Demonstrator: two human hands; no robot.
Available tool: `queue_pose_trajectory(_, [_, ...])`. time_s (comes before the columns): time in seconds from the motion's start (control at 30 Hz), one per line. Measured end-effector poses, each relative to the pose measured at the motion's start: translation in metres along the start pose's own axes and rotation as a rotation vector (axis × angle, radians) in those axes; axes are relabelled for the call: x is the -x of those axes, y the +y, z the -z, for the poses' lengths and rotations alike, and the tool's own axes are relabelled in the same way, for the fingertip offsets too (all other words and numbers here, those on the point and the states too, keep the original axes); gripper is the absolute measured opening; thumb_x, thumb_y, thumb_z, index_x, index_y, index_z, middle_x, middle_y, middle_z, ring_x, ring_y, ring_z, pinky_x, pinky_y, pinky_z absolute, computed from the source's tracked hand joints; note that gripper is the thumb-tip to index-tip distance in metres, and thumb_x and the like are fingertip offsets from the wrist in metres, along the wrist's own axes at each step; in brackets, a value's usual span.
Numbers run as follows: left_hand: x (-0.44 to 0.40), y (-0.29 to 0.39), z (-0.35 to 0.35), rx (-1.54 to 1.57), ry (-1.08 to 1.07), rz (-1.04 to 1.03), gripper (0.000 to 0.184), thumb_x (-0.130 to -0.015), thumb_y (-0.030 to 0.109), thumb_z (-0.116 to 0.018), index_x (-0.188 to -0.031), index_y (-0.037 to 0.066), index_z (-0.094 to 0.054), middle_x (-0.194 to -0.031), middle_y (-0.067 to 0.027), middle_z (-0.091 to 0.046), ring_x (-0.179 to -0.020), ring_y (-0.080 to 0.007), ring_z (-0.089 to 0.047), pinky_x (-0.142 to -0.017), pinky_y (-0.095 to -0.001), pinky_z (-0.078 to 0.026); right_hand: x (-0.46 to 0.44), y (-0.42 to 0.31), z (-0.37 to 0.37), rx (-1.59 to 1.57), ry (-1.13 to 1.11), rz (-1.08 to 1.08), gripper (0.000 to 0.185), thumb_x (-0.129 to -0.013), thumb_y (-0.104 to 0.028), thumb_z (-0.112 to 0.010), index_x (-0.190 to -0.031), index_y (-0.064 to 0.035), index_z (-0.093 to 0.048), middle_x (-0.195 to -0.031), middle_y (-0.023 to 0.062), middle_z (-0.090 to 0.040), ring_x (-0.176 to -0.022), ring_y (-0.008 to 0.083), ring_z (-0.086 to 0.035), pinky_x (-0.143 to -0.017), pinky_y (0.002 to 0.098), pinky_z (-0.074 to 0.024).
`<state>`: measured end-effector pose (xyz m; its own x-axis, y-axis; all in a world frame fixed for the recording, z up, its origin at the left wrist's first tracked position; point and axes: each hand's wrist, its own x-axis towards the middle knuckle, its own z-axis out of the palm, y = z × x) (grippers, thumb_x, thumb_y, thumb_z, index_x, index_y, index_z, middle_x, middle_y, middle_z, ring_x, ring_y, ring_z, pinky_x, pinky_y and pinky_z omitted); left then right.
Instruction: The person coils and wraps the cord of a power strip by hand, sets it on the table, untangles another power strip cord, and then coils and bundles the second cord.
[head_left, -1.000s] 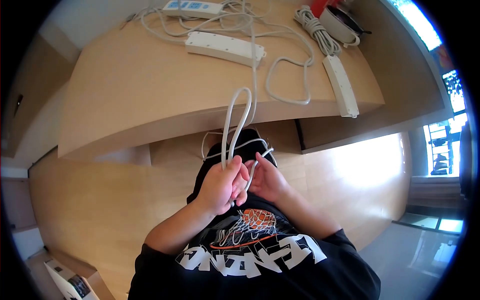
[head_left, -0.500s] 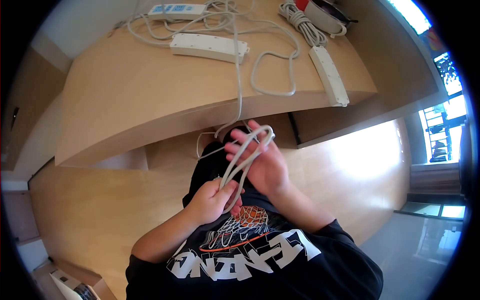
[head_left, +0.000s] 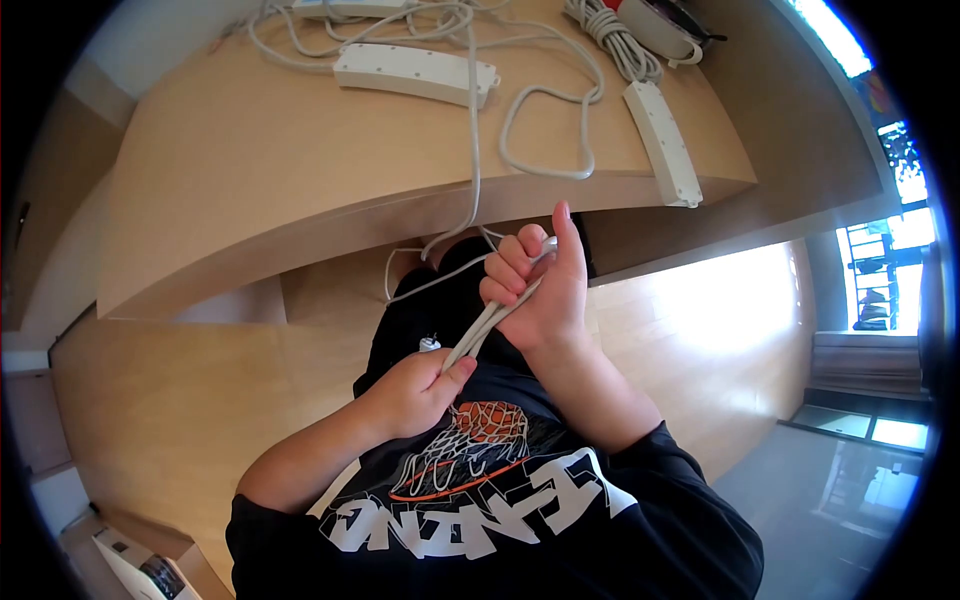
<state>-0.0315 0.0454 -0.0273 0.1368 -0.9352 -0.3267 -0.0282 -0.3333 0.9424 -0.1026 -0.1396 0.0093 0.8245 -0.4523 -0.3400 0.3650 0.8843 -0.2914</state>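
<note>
Several strands of a pale grey power cord (head_left: pixel 487 326) stretch between my two hands in front of my shirt. My left hand (head_left: pixel 415 392) is closed around the lower end of the bundle. Farther up, my right hand (head_left: pixel 535 275) wraps its fingers round the folded strands, thumb pointing up. From the bundle a length of cord loops below the desk edge and rises onto the desktop among loose coils. A white power strip (head_left: pixel 410 75) lies there face down, with cord running across it. Below my left hand's wrist side, a white plug (head_left: pixel 429 344) shows against my dark clothes.
On the desk (head_left: pixel 250 180), a second white power strip (head_left: pixel 662 145) with a bundled cord (head_left: pixel 615 40) lies at the right, its end at the front edge. Behind it stands a white round container (head_left: pixel 655 28). Another strip (head_left: pixel 350 8) is partly cut off at the top. An open box (head_left: pixel 150 560) sits lower left.
My right hand has gone from spread fingers inside the cord loop to a closed grip on the strands. The strands are now drawn together between my hands. The view has shifted slightly.
</note>
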Motion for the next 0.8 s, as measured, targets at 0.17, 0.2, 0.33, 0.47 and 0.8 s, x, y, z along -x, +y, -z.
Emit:
queue_pose_trajectory(0.17, [-0.005, -0.002, 0.007, -0.251, 0.006, -0.033, 0.039, -0.099, 0.036, -0.052, -0.083, 0.000, -0.055, -0.064, -0.0145, -0.057, -0.059, -0.0299, -0.057, -0.058, -0.0396, -0.045, -0.007, -0.002, 0.017, 0.166, 0.053, 0.031, 0.052, -0.100, -0.047, -0.045, -0.061, -0.0141, -0.034, -0.051, 0.0013, -0.030, -0.042, 0.0171, -0.029, -0.047, 0.0316, -0.0296])
queue_pose_trajectory(0.2, [-0.007, -0.004, 0.011, -0.304, -0.005, -0.022, 0.039, -0.098, 0.036, -0.054, -0.083, 0.000, -0.055, -0.065, -0.0165, -0.058, -0.060, -0.0329, -0.057, -0.059, -0.0405, -0.045, -0.007, -0.002, 0.016, 0.208, 0.070, 0.028, 0.051, -0.100, -0.046, -0.045, -0.062, -0.0138, -0.035, -0.052, 0.0014, -0.031, -0.045, 0.0174, -0.031, -0.048, 0.0323, -0.0304])
queue_pose_trajectory(0.33, [-0.007, -0.006, 0.018, -0.469, 0.003, -0.113, 0.037, -0.099, 0.034, -0.052, -0.084, 0.000, -0.053, -0.068, -0.0200, -0.060, -0.066, -0.0388, -0.059, -0.062, -0.0437, -0.047, -0.005, 0.000, 0.013, 0.253, 0.112, 0.061, 0.051, -0.100, -0.044, -0.043, -0.060, -0.0129, -0.036, -0.059, 0.0016, -0.036, -0.056, 0.0169, -0.036, -0.055, 0.0328, -0.0334])
queue_pose_trajectory(0.47, [-0.006, 0.002, 0.019, -0.410, -0.089, -0.069, 0.029, -0.098, 0.030, -0.054, -0.093, 0.001, -0.049, -0.070, -0.0182, -0.059, -0.067, -0.0368, -0.060, -0.063, -0.0423, -0.048, 0.007, -0.011, 0.008, 0.021, -0.033, -0.045, 0.055, -0.098, -0.049, -0.041, -0.058, -0.0118, -0.038, -0.066, 0.0017, -0.039, -0.067, 0.0167, -0.038, -0.062, 0.0323, -0.0340])
queue_pose_trajectory(0.8, [-0.014, -0.018, 0.011, -0.362, -0.157, -0.387, 0.019, -0.082, 0.012, -0.059, -0.096, 0.003, -0.050, -0.075, -0.0146, -0.061, -0.071, -0.0338, -0.061, -0.064, -0.0414, -0.047, 0.031, -0.031, -0.002, 0.100, -0.256, -0.010, 0.052, -0.097, -0.044, -0.036, -0.056, -0.0124, -0.030, -0.056, 0.0003, -0.030, -0.057, 0.0145, -0.030, -0.050, 0.0282, -0.0275])
